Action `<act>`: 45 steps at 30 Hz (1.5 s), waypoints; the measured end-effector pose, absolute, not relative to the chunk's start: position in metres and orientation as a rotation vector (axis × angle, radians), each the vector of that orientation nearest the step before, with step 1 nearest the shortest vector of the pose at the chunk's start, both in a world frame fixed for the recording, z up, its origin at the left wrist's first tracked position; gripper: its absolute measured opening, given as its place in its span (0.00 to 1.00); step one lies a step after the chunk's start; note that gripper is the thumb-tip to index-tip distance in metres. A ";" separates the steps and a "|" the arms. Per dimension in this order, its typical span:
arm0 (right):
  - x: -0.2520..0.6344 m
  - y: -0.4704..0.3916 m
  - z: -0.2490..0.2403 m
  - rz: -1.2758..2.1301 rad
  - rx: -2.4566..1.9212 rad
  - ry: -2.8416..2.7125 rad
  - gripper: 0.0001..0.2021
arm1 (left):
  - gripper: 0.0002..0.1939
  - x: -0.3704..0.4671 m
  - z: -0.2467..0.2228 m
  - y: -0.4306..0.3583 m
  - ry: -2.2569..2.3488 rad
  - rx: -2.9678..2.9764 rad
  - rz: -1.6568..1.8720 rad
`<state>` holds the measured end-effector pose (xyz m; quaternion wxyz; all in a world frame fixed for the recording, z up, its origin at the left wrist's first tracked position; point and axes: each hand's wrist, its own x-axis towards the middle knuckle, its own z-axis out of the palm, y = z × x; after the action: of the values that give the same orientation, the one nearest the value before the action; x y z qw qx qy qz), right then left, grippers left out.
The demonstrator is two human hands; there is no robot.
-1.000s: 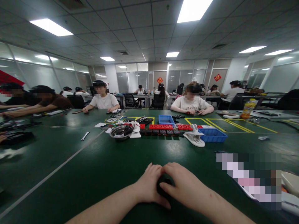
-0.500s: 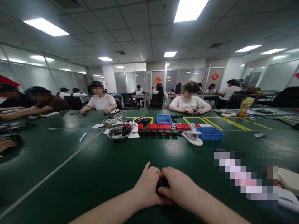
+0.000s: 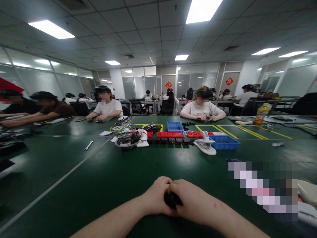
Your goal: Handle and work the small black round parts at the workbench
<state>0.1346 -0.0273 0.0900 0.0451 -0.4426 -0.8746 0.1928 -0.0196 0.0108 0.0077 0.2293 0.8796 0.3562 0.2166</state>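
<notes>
Low over the front of the green table, my left hand (image 3: 157,195) and my right hand (image 3: 189,201) come together around a small black rounded object (image 3: 171,199). Fingers of both hands wrap it from either side, and only its dark, smooth middle shows between them. Its kind cannot be made out, since my hands cover most of it. The fingertips of my left hand meet those of my right at the far side of the object.
Across the table (image 3: 111,185) lie red power strips (image 3: 169,134), blue bins (image 3: 225,142), a white clamp base (image 3: 205,145), a bowl of cables (image 3: 127,141) and a wrench (image 3: 88,145). A drink bottle (image 3: 261,114) stands far right. Several people sit around.
My left hand's raised finger has come down onto the object. My right thumb has shifted off its near face, and the view has turned slightly left.
</notes>
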 end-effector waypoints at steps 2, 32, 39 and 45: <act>0.136 -0.028 0.090 0.608 -1.284 -2.713 0.14 | 0.26 -0.022 0.007 0.013 0.950 2.426 0.581; 0.136 -0.029 0.092 0.452 -1.714 -2.456 0.16 | 0.39 -0.011 0.011 -0.005 1.193 2.458 0.586; 0.132 -0.025 0.087 0.457 -1.747 -2.517 0.12 | 0.28 -0.008 0.006 -0.003 1.278 2.466 0.626; 0.133 -0.024 0.089 0.486 -1.733 -2.526 0.12 | 0.29 -0.009 0.005 0.000 1.263 2.435 0.603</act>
<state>0.1331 -0.0241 0.0888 0.0198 -0.5586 -0.8142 0.1566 -0.0092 -0.0003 0.0048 0.1658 0.8549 0.4435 0.2118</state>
